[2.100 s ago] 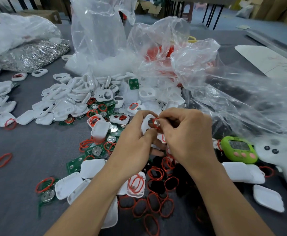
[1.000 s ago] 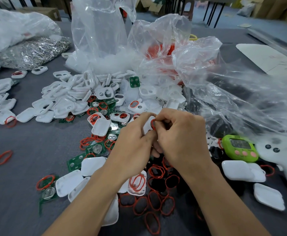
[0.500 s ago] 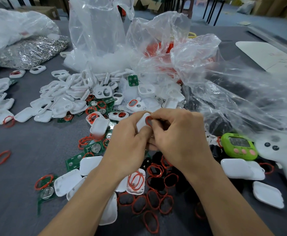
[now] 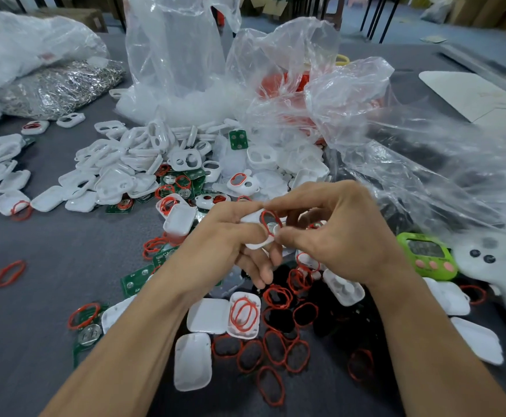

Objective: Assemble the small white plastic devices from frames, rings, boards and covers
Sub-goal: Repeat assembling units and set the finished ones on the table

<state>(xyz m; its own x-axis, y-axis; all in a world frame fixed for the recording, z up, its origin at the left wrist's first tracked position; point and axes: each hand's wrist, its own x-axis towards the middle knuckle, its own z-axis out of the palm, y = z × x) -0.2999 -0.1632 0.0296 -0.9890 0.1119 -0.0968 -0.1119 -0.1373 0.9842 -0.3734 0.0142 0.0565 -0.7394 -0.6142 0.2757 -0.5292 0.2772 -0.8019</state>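
Right now I see both hands raised over the middle of the grey table (image 4: 44, 266), meeting on one small white frame (image 4: 253, 219). My left hand (image 4: 224, 236) pinches the frame from its left side, thumb over the near edge and fingers curled under it. My right hand (image 4: 335, 230) closes thumb and forefinger on a red ring (image 4: 271, 222) that sits around the frame's oval opening; the other fingers are loosely curled. Directly beneath the hands lies a scatter of loose red rings (image 4: 275, 347) and white covers (image 4: 192, 361), one cover (image 4: 244, 315) lying open side up with rings inside it. Green circuit boards (image 4: 134, 279) poke out from under my left forearm. Beyond the hands a heap of white frames (image 4: 131, 164) runs up to the crumpled clear plastic bags (image 4: 411, 152), which crowd the far and right side. A green timer (image 4: 427, 255) sits just right of my right wrist, beside a white handheld device (image 4: 498, 266) near the right edge. The open room is at the left: bare grey cloth with only a single ring (image 4: 9, 273) on it, well apart from the pile. A bag of shiny metal parts (image 4: 59, 88) lies at the far left.
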